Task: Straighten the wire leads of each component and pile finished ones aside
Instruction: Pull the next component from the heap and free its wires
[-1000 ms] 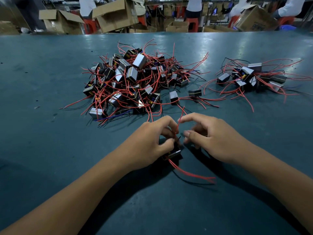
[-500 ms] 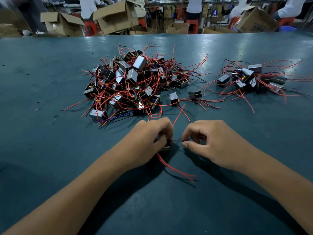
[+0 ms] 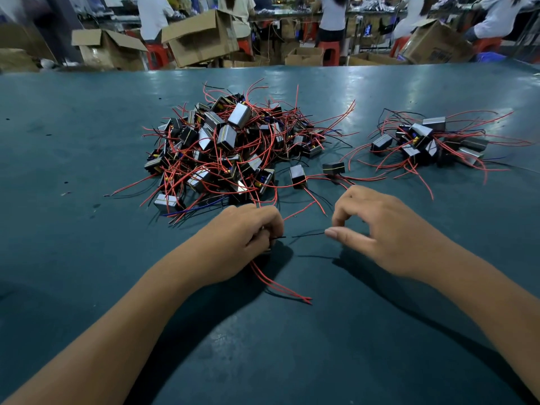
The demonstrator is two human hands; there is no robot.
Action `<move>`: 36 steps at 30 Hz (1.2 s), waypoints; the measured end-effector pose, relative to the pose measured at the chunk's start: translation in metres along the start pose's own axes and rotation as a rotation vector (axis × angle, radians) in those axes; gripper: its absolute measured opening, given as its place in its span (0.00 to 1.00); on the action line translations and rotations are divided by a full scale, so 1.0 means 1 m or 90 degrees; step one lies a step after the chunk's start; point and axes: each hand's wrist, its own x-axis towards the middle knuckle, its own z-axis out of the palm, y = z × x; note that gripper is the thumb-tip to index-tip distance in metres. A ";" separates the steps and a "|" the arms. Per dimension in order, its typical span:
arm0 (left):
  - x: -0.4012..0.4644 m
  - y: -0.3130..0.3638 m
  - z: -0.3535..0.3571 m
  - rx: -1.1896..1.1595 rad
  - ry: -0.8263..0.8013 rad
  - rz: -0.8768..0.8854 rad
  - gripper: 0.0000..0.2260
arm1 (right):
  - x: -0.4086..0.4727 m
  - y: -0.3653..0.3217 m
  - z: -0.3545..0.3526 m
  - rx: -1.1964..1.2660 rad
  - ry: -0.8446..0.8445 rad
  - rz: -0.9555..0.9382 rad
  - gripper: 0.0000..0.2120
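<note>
Component in hand (image 3: 267,252): my left hand (image 3: 239,244) has its grip clamped on it, low on the surface (image 3: 87,258).
Big pile (image 3: 230,150): still to do, I'd guess.
Right hand (image 3: 380,229): grip apart at the black lead's (image 3: 306,235) tip.
Small pile (image 3: 429,141): finished, few so far.

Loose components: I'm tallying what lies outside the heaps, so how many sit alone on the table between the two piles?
2: one loose component at the big pile's right edge, another just right of it, toward the small pile.
</note>
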 end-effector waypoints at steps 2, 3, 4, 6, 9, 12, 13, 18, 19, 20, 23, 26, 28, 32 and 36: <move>0.000 -0.004 -0.001 -0.002 0.007 -0.004 0.11 | 0.001 0.004 -0.001 0.022 0.022 0.010 0.07; 0.000 -0.006 -0.001 -0.004 0.010 -0.003 0.11 | 0.002 0.005 -0.002 0.034 0.027 0.016 0.07; 0.000 -0.007 -0.001 -0.006 0.012 -0.003 0.12 | 0.002 0.007 -0.002 0.046 0.030 0.022 0.07; 0.000 -0.009 -0.002 -0.007 0.011 -0.003 0.13 | 0.004 0.011 -0.003 0.066 0.037 0.037 0.06; -0.001 -0.011 -0.002 0.002 0.005 -0.007 0.13 | 0.007 0.020 -0.006 0.122 0.081 0.085 0.06; -0.002 -0.012 -0.004 0.001 0.005 -0.016 0.12 | 0.023 0.034 -0.005 0.093 0.162 0.161 0.07; -0.002 -0.012 -0.005 0.002 0.001 -0.020 0.12 | 0.032 0.039 -0.004 0.058 0.172 0.183 0.06; -0.003 -0.012 -0.009 0.020 -0.015 -0.039 0.11 | 0.086 0.066 0.004 -0.100 0.109 0.303 0.25; -0.003 -0.011 -0.010 0.022 -0.013 -0.039 0.10 | 0.094 0.069 0.006 -0.120 0.098 0.317 0.27; -0.004 -0.011 -0.010 0.022 -0.011 -0.040 0.10 | 0.100 0.072 0.009 -0.131 0.091 0.325 0.26; -0.005 -0.011 -0.012 0.024 -0.002 -0.044 0.09 | 0.109 0.076 0.012 -0.119 0.099 0.336 0.18; -0.004 -0.012 -0.012 0.022 -0.008 -0.061 0.09 | 0.102 0.073 0.002 -0.030 0.174 0.319 0.12; -0.003 -0.012 -0.012 0.003 -0.009 -0.073 0.09 | 0.088 0.065 -0.013 0.066 0.233 0.300 0.09; -0.003 -0.011 -0.012 -0.013 0.015 -0.075 0.08 | 0.046 0.046 -0.048 0.174 0.183 0.247 0.03; -0.001 -0.004 -0.012 0.014 0.134 -0.022 0.08 | 0.019 0.021 -0.067 -0.023 -0.036 0.210 0.07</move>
